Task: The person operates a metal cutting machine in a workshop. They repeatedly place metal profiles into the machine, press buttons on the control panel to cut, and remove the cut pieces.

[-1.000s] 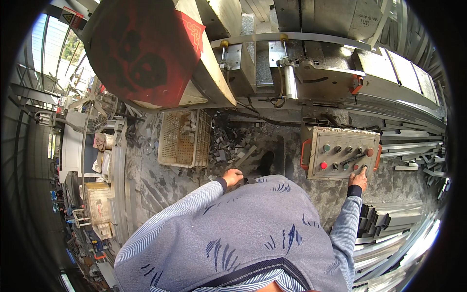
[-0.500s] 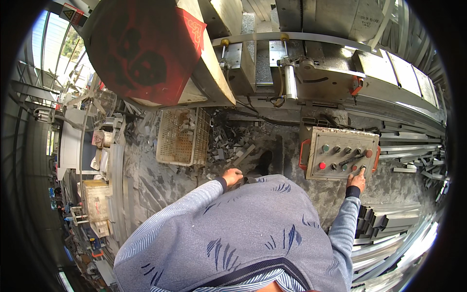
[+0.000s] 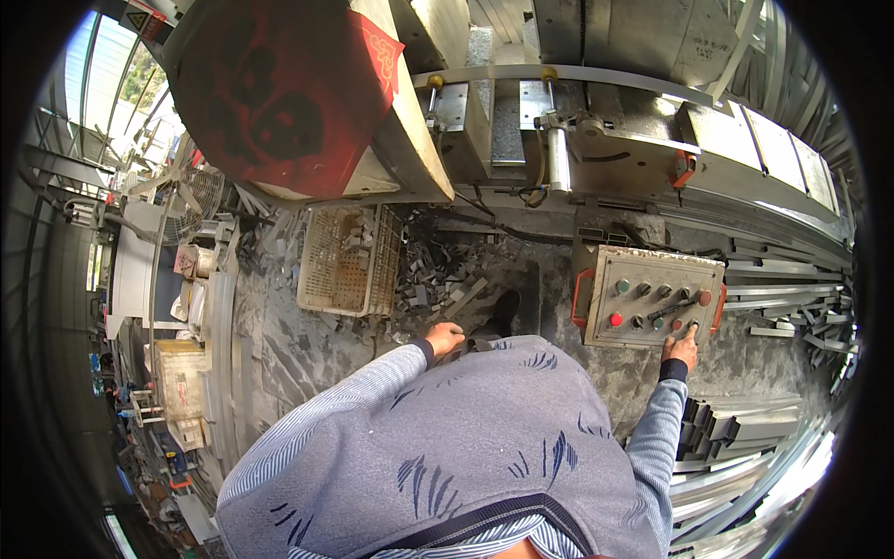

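Observation:
My right hand (image 3: 679, 351) is at the lower right corner of a pale control box (image 3: 603, 296). Its index finger stretches onto a small control (image 3: 692, 327) there, while the other fingers bend below; nothing is held in it. The box carries red and green buttons, dark knobs and an orange handle at each side. My left hand (image 3: 445, 337) hovers in front of my apron (image 3: 503, 410), its fingers loosely curled and no object visible in them. The palm side of that hand is hidden.
Beyond the box stands a large metal machine (image 3: 643, 126); a dark red-covered housing (image 3: 270, 102) bulges at upper left. A plastic crate (image 3: 340, 270) sits beside scattered metal offcuts (image 3: 433, 279). Metal profiles lie stacked (image 3: 745, 419) at right. A fan (image 3: 191, 200) stands at left.
The view has shifted very slightly. My index finger stays on the same corner of the control box, and my left hand keeps its place and curl.

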The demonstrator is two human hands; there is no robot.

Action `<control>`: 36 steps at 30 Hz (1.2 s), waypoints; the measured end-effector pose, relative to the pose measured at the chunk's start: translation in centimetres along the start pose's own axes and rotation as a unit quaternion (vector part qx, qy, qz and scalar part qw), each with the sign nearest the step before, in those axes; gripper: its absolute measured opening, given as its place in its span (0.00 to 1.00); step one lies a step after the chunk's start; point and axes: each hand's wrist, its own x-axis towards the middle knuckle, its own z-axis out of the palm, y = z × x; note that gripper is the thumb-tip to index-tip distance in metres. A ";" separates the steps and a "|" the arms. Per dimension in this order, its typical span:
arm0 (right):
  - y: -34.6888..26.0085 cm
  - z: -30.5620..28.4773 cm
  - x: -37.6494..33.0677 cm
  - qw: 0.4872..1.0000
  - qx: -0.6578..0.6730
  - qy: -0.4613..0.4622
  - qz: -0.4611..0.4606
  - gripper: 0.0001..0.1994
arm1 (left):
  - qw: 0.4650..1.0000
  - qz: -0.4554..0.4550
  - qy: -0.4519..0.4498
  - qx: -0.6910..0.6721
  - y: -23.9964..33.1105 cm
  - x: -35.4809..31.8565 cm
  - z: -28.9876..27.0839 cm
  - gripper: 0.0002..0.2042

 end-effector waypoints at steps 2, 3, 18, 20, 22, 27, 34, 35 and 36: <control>-0.1 -0.2 0.0 1.000 -0.001 -0.005 0.003 0.37 | 1.000 0.010 0.001 -0.001 0.1 -0.1 0.0 0.15; -0.1 -0.4 -0.2 1.000 0.009 0.000 0.000 0.37 | 1.000 0.002 0.000 -0.001 0.1 -0.2 -0.1 0.15; -4.6 2.5 -4.9 0.762 0.588 -0.209 0.174 0.12 | 1.000 -0.010 0.008 -0.008 0.9 -1.2 -1.2 0.16; -5.0 2.5 -4.6 0.697 0.637 -0.260 0.200 0.12 | 1.000 0.002 0.011 -0.006 0.7 -1.1 -1.2 0.16; -5.4 2.3 -4.3 0.656 0.662 -0.294 0.212 0.12 | 1.000 0.000 0.013 -0.009 0.6 -1.2 -1.2 0.16; -5.9 2.2 -4.3 0.648 0.663 -0.289 0.241 0.13 | 0.999 -0.021 0.009 -0.027 -0.2 -1.8 -1.2 0.17; -6.8 1.5 -4.9 0.653 0.647 -0.296 0.261 0.13 | 0.999 -0.030 0.007 -0.019 -1.0 -2.1 -0.4 0.17; -7.0 1.4 -5.0 0.654 0.646 -0.296 0.261 0.13 | 0.999 -0.029 0.005 -0.023 -1.0 -2.0 -0.4 0.16; -7.1 1.2 -5.1 0.652 0.645 -0.302 0.262 0.13 | 0.999 -0.036 0.004 -0.028 -0.8 -1.9 -0.4 0.16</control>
